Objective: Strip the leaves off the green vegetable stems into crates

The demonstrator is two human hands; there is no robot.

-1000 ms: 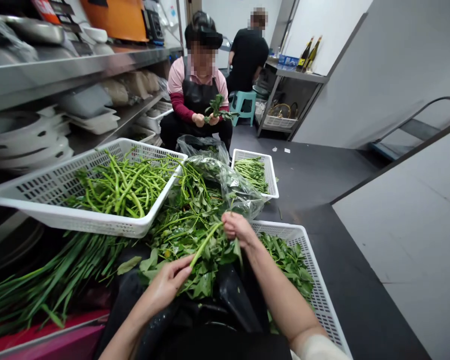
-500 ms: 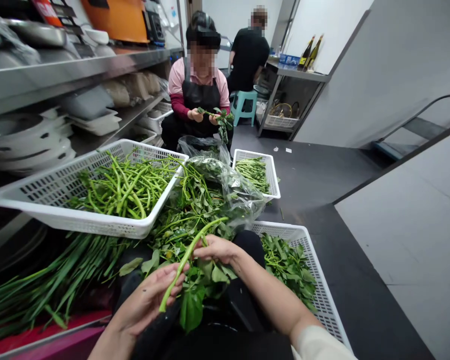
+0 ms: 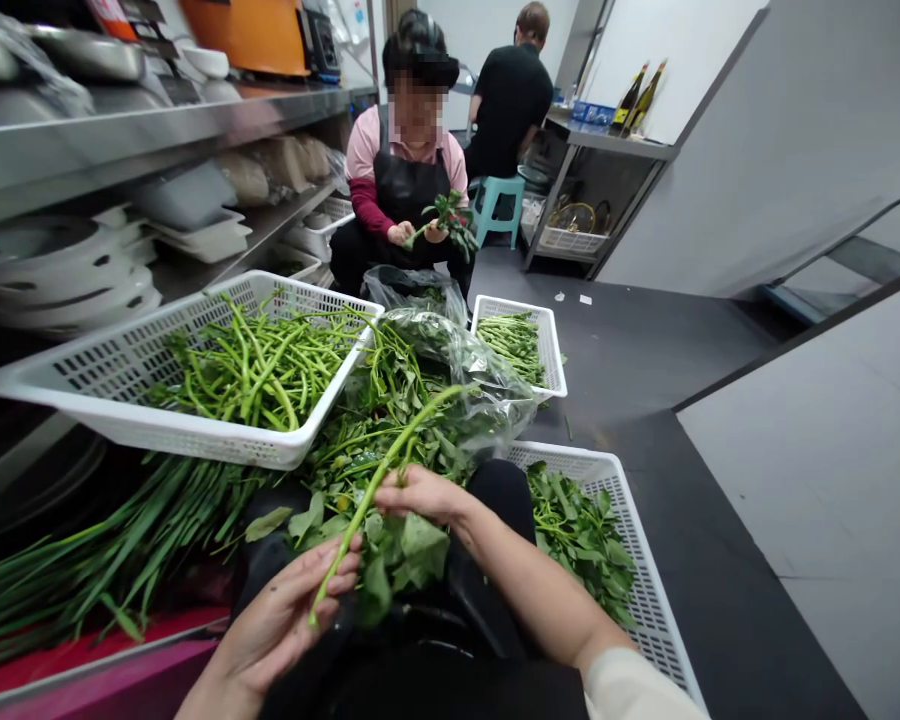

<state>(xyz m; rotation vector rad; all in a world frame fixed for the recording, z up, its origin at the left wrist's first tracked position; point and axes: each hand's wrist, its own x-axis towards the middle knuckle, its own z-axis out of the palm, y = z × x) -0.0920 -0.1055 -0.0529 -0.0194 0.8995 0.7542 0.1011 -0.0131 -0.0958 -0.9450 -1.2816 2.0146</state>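
A long green vegetable stem (image 3: 361,510) slants up and away over my lap. Its near end rests in my left hand (image 3: 300,595), closed with the thumb and fingers on it. Higher up, my right hand (image 3: 426,492) pinches the stem around a side shoot, and its fingertips are partly hidden. Broad green leaves (image 3: 401,560) hang beneath my right hand. Just beyond both hands lies a heap of leafy greens (image 3: 375,425), partly under a clear plastic bag (image 3: 495,385).
A white basket (image 3: 270,448) of stems stands at left, another basket (image 3: 649,560) with leaves at right, and a small basket (image 3: 559,350) of cut stems farther off. Long green stalks (image 3: 150,530) lie at left. A person (image 3: 412,180) opposite holds greens; another sits behind.
Both hands have shifted slightly left with the stem, whose far end reaches higher now. The hanging leaves have swung up. The person opposite has turned their greens more upright.
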